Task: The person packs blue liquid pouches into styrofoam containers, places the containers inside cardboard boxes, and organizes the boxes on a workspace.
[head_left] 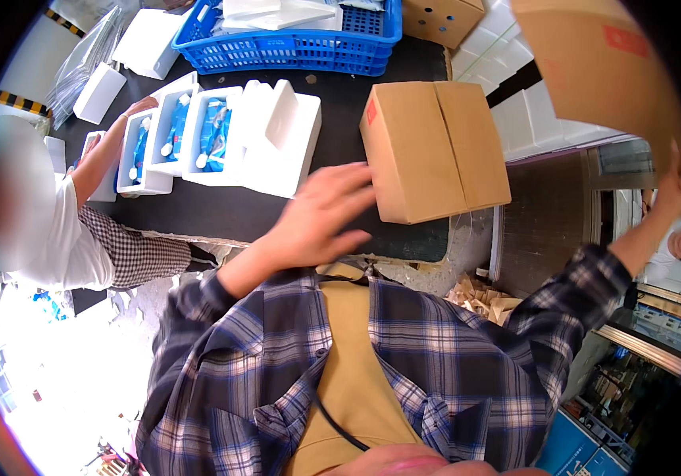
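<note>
My left hand (pixel 325 213) is open over the dark table, fingers spread and slightly blurred. Its fingertips reach the left side of a closed brown cardboard box (pixel 436 151); whether they touch it I cannot tell. Out at the far right, my right hand (pixel 674 189) is closed on the lower corner of another cardboard box (pixel 594 67), raised above the table's right side. To the left of my left hand lie white foam lids (pixel 281 151). Beside them stand open white foam boxes (pixel 215 135) with blue packs inside.
At the left a co-worker (pixel 35 206) reaches among the foam boxes. A blue plastic crate (pixel 289 49) with white pieces sits at the back of the dark table (pixel 340 91). White foam boxes (pixel 543 123) are stacked right of it. Crumpled paper (pixel 479 297) lies below the table's right edge.
</note>
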Demonstrator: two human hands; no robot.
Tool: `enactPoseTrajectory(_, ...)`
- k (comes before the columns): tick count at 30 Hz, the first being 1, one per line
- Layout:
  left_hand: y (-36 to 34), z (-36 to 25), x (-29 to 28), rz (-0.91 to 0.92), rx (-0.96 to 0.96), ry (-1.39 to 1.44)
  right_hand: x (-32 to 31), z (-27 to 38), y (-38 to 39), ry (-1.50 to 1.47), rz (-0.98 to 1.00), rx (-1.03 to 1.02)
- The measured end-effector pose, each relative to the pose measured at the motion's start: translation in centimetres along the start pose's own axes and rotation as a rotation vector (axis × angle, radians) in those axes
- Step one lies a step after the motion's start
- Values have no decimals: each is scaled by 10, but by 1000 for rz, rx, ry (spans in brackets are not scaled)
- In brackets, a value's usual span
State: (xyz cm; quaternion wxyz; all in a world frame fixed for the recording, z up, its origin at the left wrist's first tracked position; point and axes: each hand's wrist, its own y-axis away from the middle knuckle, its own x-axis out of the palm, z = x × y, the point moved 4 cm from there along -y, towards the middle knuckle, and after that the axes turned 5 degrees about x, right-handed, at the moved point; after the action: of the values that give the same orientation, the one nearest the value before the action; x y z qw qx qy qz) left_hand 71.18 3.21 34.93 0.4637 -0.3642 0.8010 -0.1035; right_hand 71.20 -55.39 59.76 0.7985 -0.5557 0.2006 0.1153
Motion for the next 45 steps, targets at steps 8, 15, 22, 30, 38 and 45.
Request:
enactPoseTrajectory(8, -85, 11, 155, 346, 102, -438, -202, -70, 128, 64, -255, 147)
enactPoseTrajectory(15, -119, 85, 115, 481, 381, -500, -301, -85, 253, 86, 27, 265)
enactPoseTrajectory(22, -155, 142, 106, 134, 151, -645, -284, -16, 289, -28, 265, 292)
enactPoseTrajectory(30, -56, 27, 113, 282, -356, 979, -275, -16, 352, -331, 126, 489)
enactPoseTrajectory(38, -66, -14, 9, 350, -283, 448, -135, -60, 482, -378, 343, 836)
enactPoseTrajectory(45, -44, 67, 62, 153, -505, -131, -115, 97, 459, -175, 102, 357)
